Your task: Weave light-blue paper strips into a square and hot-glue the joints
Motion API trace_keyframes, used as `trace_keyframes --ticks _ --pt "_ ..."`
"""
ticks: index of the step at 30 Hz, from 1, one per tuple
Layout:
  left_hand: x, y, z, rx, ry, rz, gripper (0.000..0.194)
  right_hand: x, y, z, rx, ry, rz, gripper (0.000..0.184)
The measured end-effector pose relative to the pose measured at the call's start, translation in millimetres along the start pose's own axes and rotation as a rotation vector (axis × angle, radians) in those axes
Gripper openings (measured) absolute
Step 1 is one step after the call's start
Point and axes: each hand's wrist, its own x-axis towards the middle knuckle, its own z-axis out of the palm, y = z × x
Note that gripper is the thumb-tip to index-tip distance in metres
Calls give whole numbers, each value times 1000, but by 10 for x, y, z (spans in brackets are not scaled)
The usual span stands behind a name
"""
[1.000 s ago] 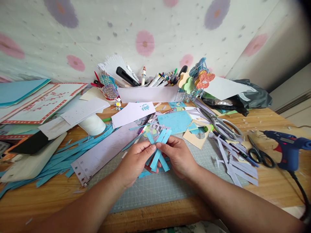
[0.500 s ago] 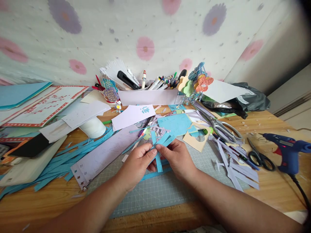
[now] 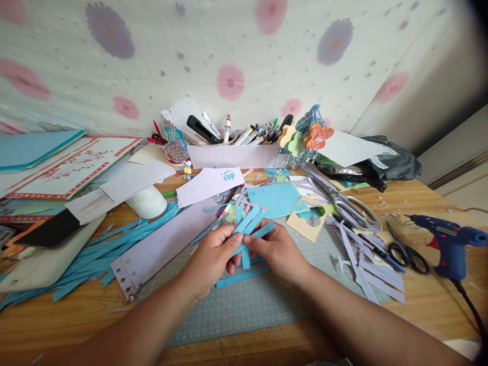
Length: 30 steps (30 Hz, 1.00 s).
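Observation:
Several blue paper strips (image 3: 251,222) cross one another between my two hands, above a grey-green cutting mat (image 3: 236,310). My left hand (image 3: 219,249) is closed, pinching the crossed strips between thumb and fingers. From the other side my right hand (image 3: 276,249) pinches a strip close to the crossing, its thumb almost touching my left thumb. Beneath the hands another blue strip (image 3: 244,277) lies flat on the mat. How the strips join is partly hidden by my fingers.
To the right are a blue hot glue gun (image 3: 450,236), black scissors (image 3: 407,251) and large grey-handled scissors (image 3: 348,206). A pile of blue strips (image 3: 125,244) and a long lilac paper (image 3: 163,241) lie left. Behind stands a lilac pen box (image 3: 238,156).
The strips in my hands have spread apart: one now angles up to the right, separate from the others. The view has shifted slightly. Both hands keep hold.

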Motion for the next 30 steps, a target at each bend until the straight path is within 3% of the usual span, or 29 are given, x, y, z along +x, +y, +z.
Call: trace_keyframes --ticks 3,6,11,16,24,30 --pt "0 1 -7 4 12 -7 33 1 -7 -19 -12 9 12 28" --pt "2 -7 -14 57 29 -17 33 10 -31 -61 53 116 -16 29" --pt "-1 -20 -18 151 -7 -32 36 21 -103 -160 -13 246 -210 26" --pt "-12 -15 -2 121 -12 -22 34 17 -131 -196 -260 249 -276 16" --pt "-19 20 -5 33 -34 -39 32 42 -137 -176 -171 260 -252 20" --pt "-37 22 -36 -36 -71 -94 29 43 -148 -208 -217 195 -238 17"
